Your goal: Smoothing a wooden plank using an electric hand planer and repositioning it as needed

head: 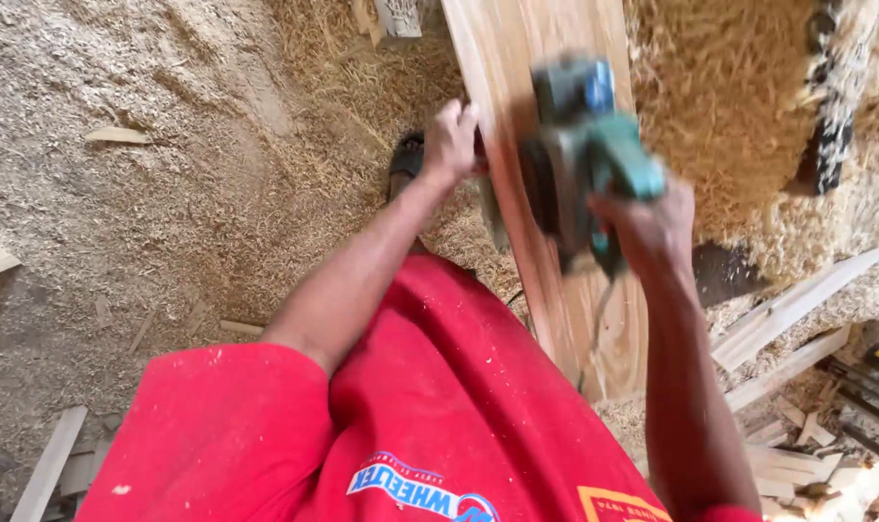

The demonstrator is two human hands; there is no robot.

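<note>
A long pale wooden plank (502, 58) runs away from me across a bench heaped with shavings. My right hand (652, 227) grips the rear handle of a teal and grey electric planer (584, 145), which sits blurred over the plank's middle. My left hand (452, 140) is closed on the plank's left edge beside the planer's front. Both my arms reach out over my red shirt (410, 406).
Sawdust and curled shavings (149, 193) cover the floor at left, with a sandalled foot (406, 159) below the plank. A deep pile of shavings (720, 97) lies right of the plank. Loose wooden strips and offcuts (797, 319) lie at the lower right and lower left.
</note>
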